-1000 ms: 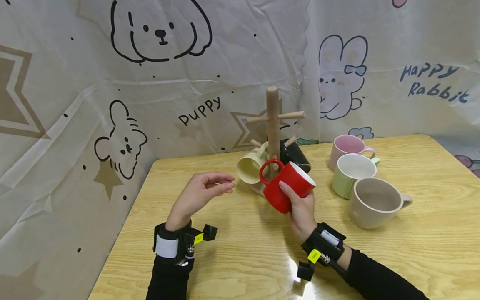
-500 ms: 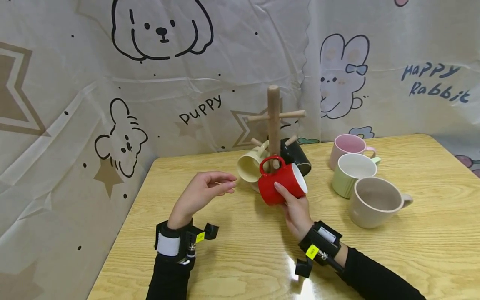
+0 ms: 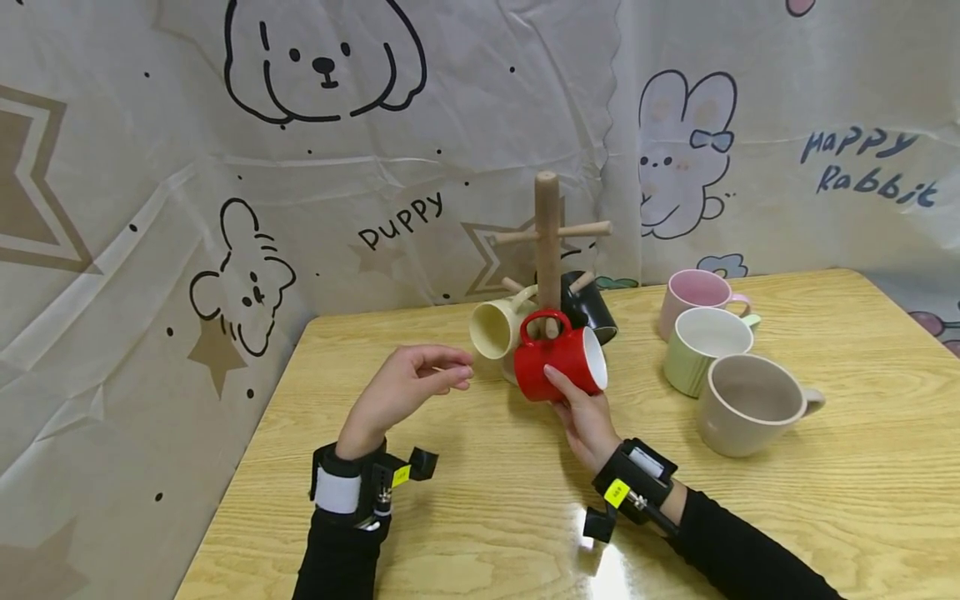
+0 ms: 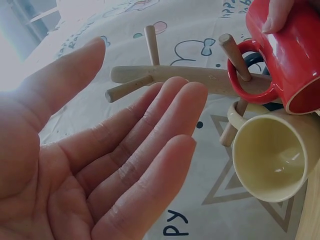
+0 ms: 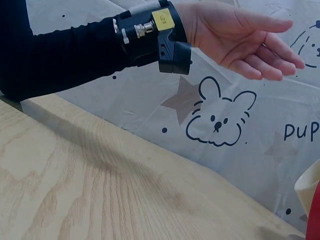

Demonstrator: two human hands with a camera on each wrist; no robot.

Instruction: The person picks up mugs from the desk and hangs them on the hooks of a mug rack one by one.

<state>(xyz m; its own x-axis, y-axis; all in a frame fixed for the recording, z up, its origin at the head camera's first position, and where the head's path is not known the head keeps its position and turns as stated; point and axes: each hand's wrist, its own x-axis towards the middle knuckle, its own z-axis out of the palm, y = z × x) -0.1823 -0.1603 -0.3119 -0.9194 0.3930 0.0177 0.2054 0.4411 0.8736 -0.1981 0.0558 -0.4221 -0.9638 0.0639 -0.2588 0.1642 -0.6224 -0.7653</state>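
My right hand [image 3: 588, 423] grips the body of a red mug [image 3: 555, 367], which lies on its side with its white inside facing right. Its handle loops around a lower peg [image 4: 234, 56] of the wooden mug tree [image 3: 548, 250], as the left wrist view shows. Just behind hang a cream mug [image 3: 495, 327] and a black mug [image 3: 590, 308] on other lower pegs. The left hand [image 3: 408, 387] is held in the air to the left of the mugs, fingers relaxed and touching nothing. In the right wrist view only a sliver of the red mug appears.
At the right of the wooden table [image 3: 465, 517] stand a pink mug [image 3: 693, 296], a pale green mug [image 3: 705, 350] and a wide beige mug [image 3: 750, 408], all upright. The upper pegs [image 3: 588, 228] hold nothing. A printed cloth [image 3: 390, 283] hangs behind the table.
My right hand has moved the red mug left and slightly up, levelling it against the mug tree's front. The cream and black mugs have shifted slightly. The left hand has barely moved.
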